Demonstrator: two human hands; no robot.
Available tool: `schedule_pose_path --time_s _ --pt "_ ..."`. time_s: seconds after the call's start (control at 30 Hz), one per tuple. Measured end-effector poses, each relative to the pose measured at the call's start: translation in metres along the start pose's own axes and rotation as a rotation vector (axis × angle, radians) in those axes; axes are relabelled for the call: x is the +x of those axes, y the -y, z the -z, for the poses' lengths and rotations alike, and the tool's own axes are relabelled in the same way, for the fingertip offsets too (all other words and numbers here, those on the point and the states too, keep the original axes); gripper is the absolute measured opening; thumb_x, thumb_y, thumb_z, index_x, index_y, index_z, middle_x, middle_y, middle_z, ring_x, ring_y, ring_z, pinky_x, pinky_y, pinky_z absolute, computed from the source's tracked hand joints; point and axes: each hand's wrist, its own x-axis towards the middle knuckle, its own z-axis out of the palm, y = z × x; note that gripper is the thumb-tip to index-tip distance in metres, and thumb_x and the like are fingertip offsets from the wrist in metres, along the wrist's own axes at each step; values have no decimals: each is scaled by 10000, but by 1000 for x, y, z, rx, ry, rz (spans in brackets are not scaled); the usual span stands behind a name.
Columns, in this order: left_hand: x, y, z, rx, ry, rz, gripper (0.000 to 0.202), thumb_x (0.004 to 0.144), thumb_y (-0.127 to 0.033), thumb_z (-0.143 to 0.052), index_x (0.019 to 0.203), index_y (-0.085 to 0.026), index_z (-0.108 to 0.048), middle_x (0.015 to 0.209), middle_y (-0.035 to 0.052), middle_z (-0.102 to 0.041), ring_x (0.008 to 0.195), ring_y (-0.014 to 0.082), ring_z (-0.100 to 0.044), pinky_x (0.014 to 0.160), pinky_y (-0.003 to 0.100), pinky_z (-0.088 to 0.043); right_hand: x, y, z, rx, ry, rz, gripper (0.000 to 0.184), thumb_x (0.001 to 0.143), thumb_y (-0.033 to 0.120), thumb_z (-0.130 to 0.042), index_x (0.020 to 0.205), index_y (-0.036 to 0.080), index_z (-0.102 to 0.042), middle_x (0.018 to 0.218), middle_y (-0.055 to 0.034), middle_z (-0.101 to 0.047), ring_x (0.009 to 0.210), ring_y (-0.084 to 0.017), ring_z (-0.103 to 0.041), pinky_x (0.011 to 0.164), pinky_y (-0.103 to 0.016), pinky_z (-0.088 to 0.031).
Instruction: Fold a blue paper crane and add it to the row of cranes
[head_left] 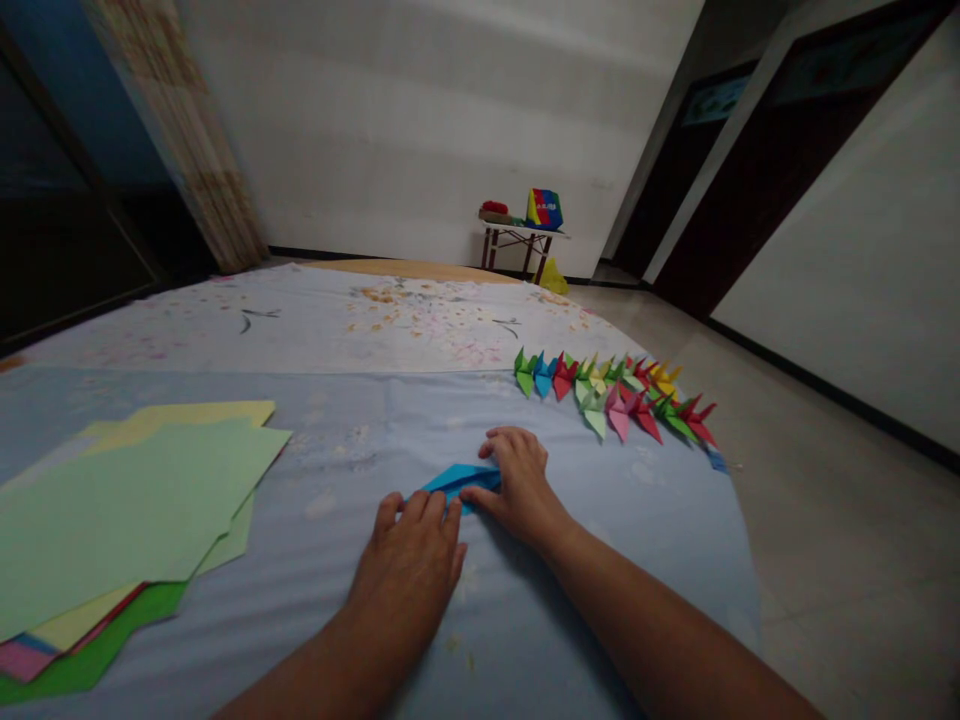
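Observation:
A blue folded origami paper (465, 478) lies on the cloth-covered table between my two hands. My left hand (416, 550) rests over its near left edge, fingertips pressed down on the paper. At the right end, my right hand (519, 485) pinches the paper between thumb and fingers. The paper has a long, narrow shape with pointed ends and a crease along its length; my fingers hide parts of it. Several finished paper cranes (619, 408) in green, blue, red, pink and yellow stand in rows at the table's right side.
A stack of coloured paper sheets (142, 490) lies to the left. The flowered tablecloth (330, 580) covers the round table. Against the far wall stands a small table (517, 230) bearing a colourful bag (544, 208). Dark doors (780, 150) are at the right.

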Motion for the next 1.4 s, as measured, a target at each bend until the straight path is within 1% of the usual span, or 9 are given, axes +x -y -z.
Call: schedule_pose_path --time_s 0.13,0.3,0.63,0.9,1.0,1.1,1.17,1.3,1.4 --pt "-1 2 0 2 -7 -5 321 850 -223 -497 1156 -179 -583 1033 98 -633 1011 292 -522 910 499 -294 0 -2 1 -14 38 -32 421 668 420 -718 989 223 -530 1174 -87 -496 1136 -265 -389 940 -432 -300" --pt "-5 2 1 2 -3 -13 319 842 -217 -504 1139 -136 -588 1043 117 -629 1031 302 -508 907 503 -293 -1 -9 4 -29 71 -56 409 681 424 -705 997 228 -534 1196 -89 -492 1148 -266 -384 936 -435 -302" --pt "-4 4 12 15 65 -18 334 840 -246 -486 1125 -124 -609 1036 141 -628 1016 332 -507 871 509 -328 1 -18 14 -4 165 -94 357 673 370 -718 958 242 -545 1157 -58 -521 1137 -249 -390 917 -406 -293" --pt "-1 8 19 -24 25 -48 233 836 -261 -484 910 -157 -679 924 120 -637 940 319 -534 808 482 -351 1 -17 13 -4 184 -104 327 695 409 -704 943 241 -571 1088 -49 -551 1095 -253 -408 896 -399 -295" --pt "2 11 22 -59 -61 -37 251 862 -285 -453 807 -176 -672 862 86 -636 899 285 -542 814 461 -335 2 -18 13 -20 148 -66 354 688 438 -709 953 241 -581 1093 -52 -549 1094 -255 -410 910 -405 -291" --pt "8 18 19 -99 -206 37 219 865 -293 -449 882 -185 -639 910 72 -632 907 261 -545 858 460 -303 4 -19 16 -41 97 -9 382 684 459 -711 973 241 -590 1073 -63 -551 1059 -253 -427 889 -390 -312" --pt "11 22 13 -120 -253 59 219 850 -290 -470 978 -179 -609 966 79 -634 941 259 -548 896 466 -275 5 -17 20 -57 83 12 353 715 460 -686 960 224 -593 1002 -66 -576 989 -239 -462 843 -360 -342" --pt "13 27 3 -150 -206 20 254 838 -292 -482 1055 -210 -586 1007 67 -646 976 252 -551 934 472 -242 5 -8 27 -64 159 8 220 812 384 -604 935 202 -582 754 -28 -605 784 -187 -519 703 -283 -372" --pt "12 27 3 -143 -164 1 242 859 -289 -448 1033 -219 -601 985 63 -649 955 242 -555 926 466 -253 1 0 27 -34 221 20 189 817 328 -604 969 218 -579 735 -13 -610 757 -172 -537 684 -265 -376"
